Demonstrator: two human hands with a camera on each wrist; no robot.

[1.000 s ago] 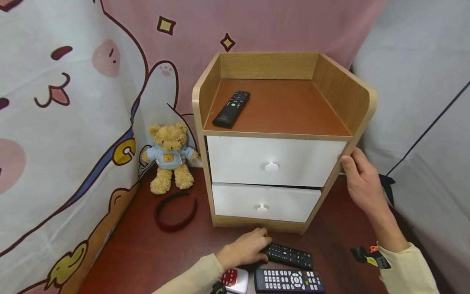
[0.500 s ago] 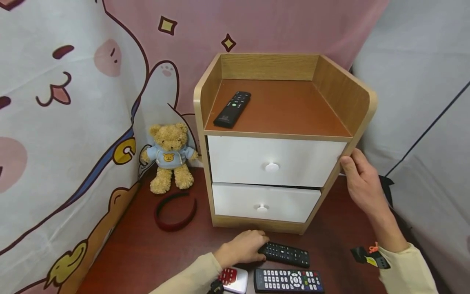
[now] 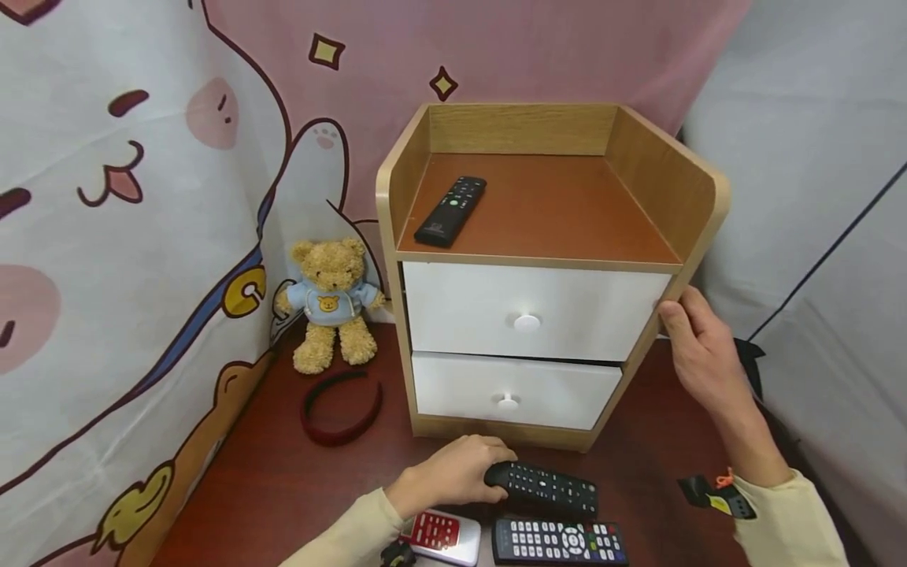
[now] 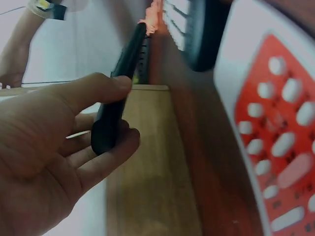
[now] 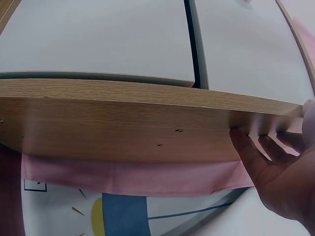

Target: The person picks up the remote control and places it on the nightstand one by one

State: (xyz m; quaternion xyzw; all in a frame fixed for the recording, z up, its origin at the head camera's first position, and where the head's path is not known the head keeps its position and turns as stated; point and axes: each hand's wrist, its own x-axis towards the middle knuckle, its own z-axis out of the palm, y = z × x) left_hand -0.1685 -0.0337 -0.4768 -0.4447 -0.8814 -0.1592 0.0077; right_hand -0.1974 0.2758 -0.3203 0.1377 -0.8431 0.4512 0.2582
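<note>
My left hand [image 3: 460, 471] pinches the left end of a black remote control [image 3: 553, 488] between thumb and fingers, in front of the cabinet. In the left wrist view that remote [image 4: 119, 93] is held on edge to the camera, with the left hand [image 4: 59, 142] beneath and around its near end. My right hand [image 3: 708, 354] holds the right side of a wooden drawer cabinet [image 3: 496, 433], thumb at the front edge. From the right wrist view, the right hand's fingertips [image 5: 237, 133] press on the side panel. Both white drawers [image 3: 460, 307] look closed.
A silver remote with a red keypad [image 3: 464, 547] and a black remote with white keys [image 3: 560, 543] lie at the front. Another black remote [image 3: 449, 213] rests on the cabinet top. To the left are a teddy bear [image 3: 329, 303] and a dark red headband [image 3: 340, 437].
My left hand has shifted slightly left, and the near end of the black remote has risen in its grasp. More of the silver remote shows. My right hand stays on the cabinet.
</note>
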